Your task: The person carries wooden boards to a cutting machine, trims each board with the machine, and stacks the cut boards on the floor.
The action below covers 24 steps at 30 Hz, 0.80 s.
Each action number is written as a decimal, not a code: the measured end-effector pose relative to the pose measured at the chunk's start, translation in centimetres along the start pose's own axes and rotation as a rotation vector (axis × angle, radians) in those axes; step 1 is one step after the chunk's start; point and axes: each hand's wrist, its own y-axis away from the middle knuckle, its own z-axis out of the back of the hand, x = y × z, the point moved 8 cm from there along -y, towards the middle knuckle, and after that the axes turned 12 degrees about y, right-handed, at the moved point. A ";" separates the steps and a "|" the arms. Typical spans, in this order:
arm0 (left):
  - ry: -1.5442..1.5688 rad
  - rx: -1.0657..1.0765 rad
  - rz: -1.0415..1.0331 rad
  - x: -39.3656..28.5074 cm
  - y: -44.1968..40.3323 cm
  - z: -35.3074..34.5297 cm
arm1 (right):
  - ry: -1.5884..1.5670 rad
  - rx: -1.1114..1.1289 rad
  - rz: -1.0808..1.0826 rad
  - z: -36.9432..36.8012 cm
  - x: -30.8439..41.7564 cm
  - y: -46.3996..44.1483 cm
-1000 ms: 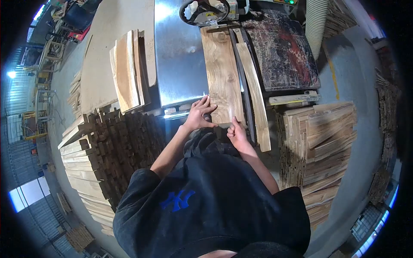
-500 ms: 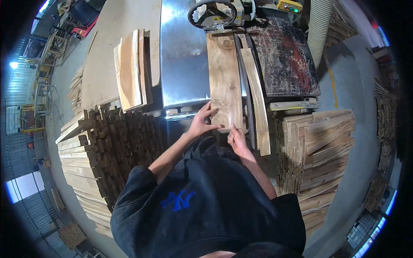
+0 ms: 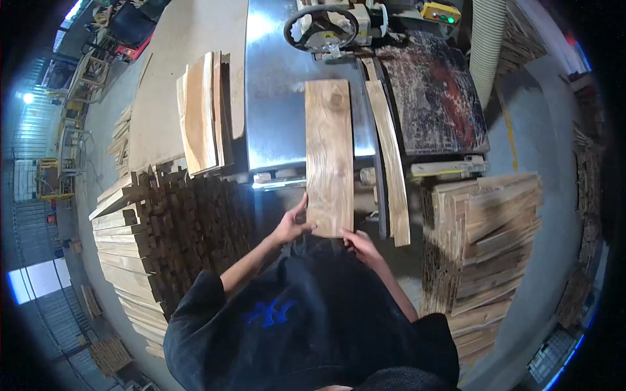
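Note:
A wide wooden board point(image 3: 329, 156) lies lengthwise in front of me, its far part over the shiny metal table point(image 3: 277, 117) and its near end past the table's front edge. My left hand point(image 3: 293, 225) grips the board's near left corner, thumb and fingers around the edge. At the near right corner my right hand point(image 3: 358, 246) pinches the end of the board. A narrow wooden strip point(image 3: 389, 159) lies to the right, beside a dark rail.
A black handwheel point(image 3: 321, 28) stands on the machine beyond the board. Boards point(image 3: 199, 111) lie on the left panel. Stacks of wood stand at left point(image 3: 127, 254) and right point(image 3: 499, 234). A ribbed hose point(image 3: 486, 52) hangs at upper right.
The board has come toward me and slightly left, away from the machine and the narrow strip. Both hands have moved back with it.

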 end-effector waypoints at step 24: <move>-0.382 -0.039 -0.083 -5.1 -13.4 -1.3 | -0.755 -0.175 0.378 2.0 6.7 -4.2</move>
